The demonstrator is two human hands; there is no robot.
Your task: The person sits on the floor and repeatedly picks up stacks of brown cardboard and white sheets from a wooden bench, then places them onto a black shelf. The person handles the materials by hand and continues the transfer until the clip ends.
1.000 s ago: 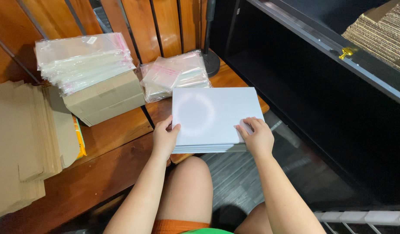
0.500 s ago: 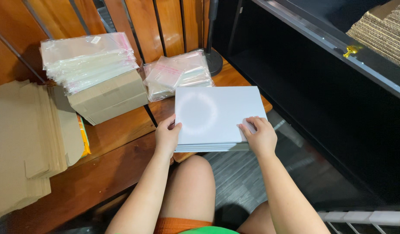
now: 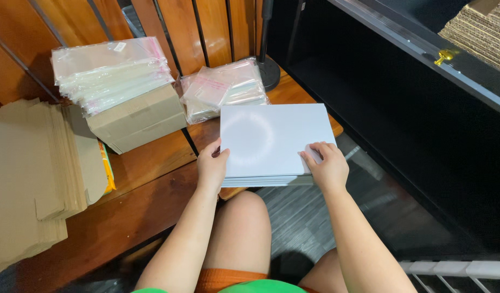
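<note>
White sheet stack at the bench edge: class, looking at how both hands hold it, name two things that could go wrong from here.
1. The stack of white sheets overhangs the near edge of the wooden bench; the left hand and right hand grip only its near corners, so sheets could slide off or fan out.
2. The pile of clear bags lies right behind the stack; a push forward might shove or crumple it.

A single camera sits on the person's head and looks steeply down over the forearms and knees; it faces forward onto the wooden bench (image 3: 147,190), close enough that the left hand (image 3: 211,167) and right hand (image 3: 328,165) fill the middle. No second view shares the scene.
</note>
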